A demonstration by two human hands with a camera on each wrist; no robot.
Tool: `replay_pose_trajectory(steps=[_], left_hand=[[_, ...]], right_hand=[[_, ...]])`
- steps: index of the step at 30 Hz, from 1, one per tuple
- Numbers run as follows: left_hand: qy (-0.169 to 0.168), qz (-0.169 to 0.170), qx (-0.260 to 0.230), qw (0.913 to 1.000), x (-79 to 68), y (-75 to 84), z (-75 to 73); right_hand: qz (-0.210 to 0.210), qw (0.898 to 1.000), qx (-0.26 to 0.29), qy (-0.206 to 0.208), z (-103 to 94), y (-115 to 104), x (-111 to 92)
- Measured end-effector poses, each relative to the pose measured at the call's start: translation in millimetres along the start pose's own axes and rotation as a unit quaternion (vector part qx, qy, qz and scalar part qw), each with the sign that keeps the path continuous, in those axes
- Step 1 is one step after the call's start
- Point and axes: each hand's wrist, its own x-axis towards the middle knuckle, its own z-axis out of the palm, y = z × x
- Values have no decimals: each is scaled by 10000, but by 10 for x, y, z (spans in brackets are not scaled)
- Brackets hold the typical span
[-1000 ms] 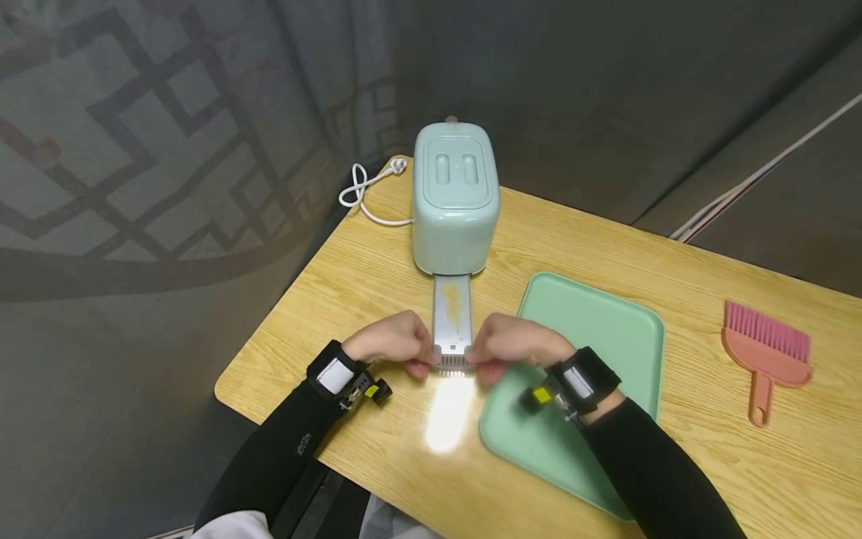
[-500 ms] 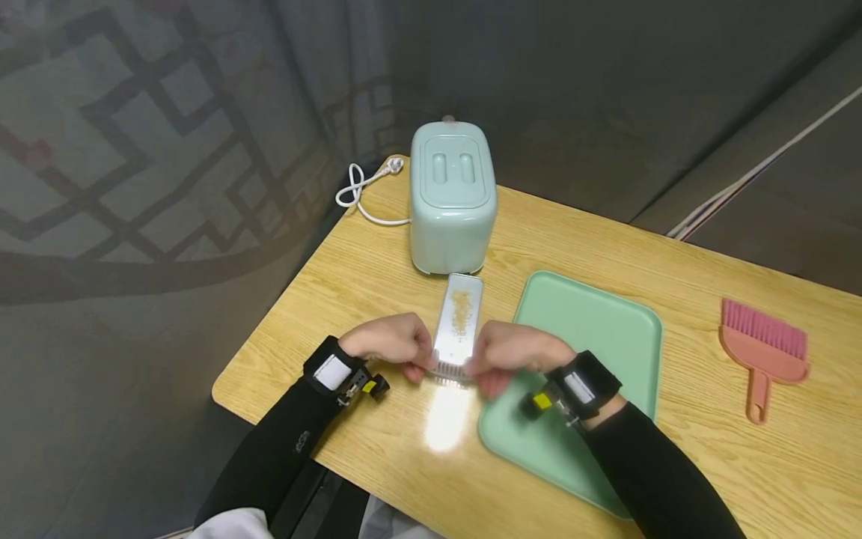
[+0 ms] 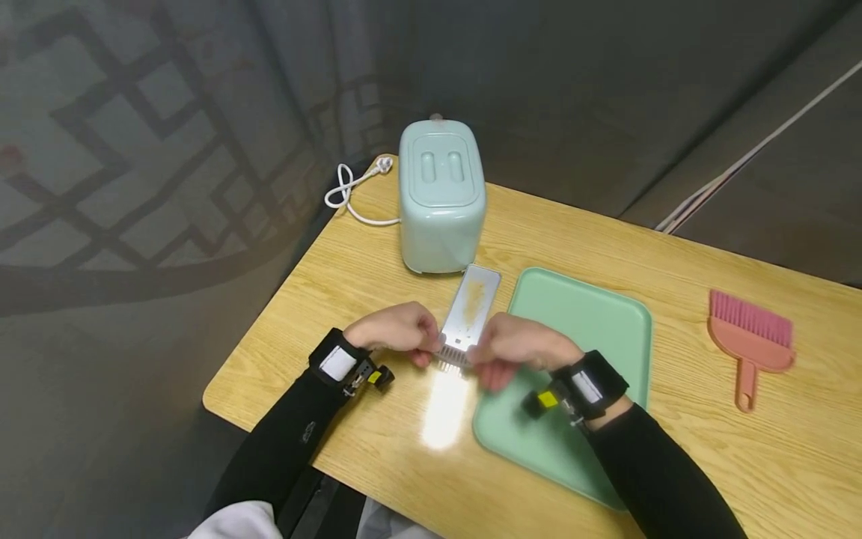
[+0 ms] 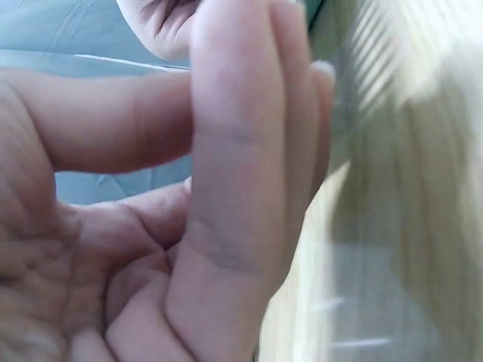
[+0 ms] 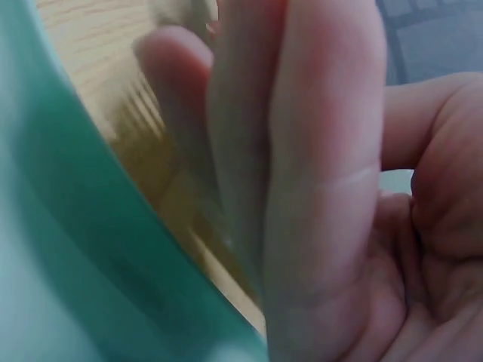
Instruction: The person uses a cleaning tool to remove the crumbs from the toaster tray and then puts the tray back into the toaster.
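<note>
A long silver crumb tray point(image 3: 468, 303) with tan crumbs on it lies between my two hands in the head view, its far end angled right. At its near left corner my left hand point(image 3: 397, 329) pinches the slotted edge. My right hand point(image 3: 515, 344) pinches the near right corner. Just beyond the tray's far end stands a pale blue toaster point(image 3: 443, 198) with a lid on top. In both wrist views, bent fingers point(image 4: 234, 151) fill the picture and hide the crumb tray.
A green serving tray point(image 3: 572, 460) lies on the wooden table point(image 3: 283, 352) partly under my right hand and forearm. Farther right is a pink brush with an orange dustpan-like handle piece point(image 3: 750, 340). The toaster's white cord point(image 3: 373, 221) curls at the table's back left edge.
The crumb tray has come out from under the toaster, and its far end has swung right toward the green tray. Both hands have kept their pinch. The head view has shifted slightly.
</note>
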Motion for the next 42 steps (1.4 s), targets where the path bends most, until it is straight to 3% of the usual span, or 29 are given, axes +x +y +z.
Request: replay_pose_trajectory(steps=[6, 12, 20, 28, 32, 36, 42], left_hand=[[397, 208, -56, 9990, 120, 103, 23], [885, 471, -1050, 9894, 242, 164, 99], [1744, 1192, -2086, 9549, 340, 250, 170], [2357, 1581, -2853, 9155, 421, 351, 196], [2678, 1764, -2909, 9014, 513, 339, 223], [3015, 1822, -2805, 8929, 584, 359, 250], [3268, 1676, -2538, 8948, 659, 381, 275]], right_hand=[[229, 9966, 485, 631, -80, 48, -37], [125, 9885, 884, 1219, -148, 6, -127], [-74, 9723, 1502, 1788, -141, -81, -102], [-428, 9435, 2193, 2448, -18, -213, -62], [-610, 9326, 2394, 2632, 26, -250, -47], [-729, 9238, 2540, 2769, 58, -248, -19], [-786, 9154, 2691, 2888, 95, -222, 8]])
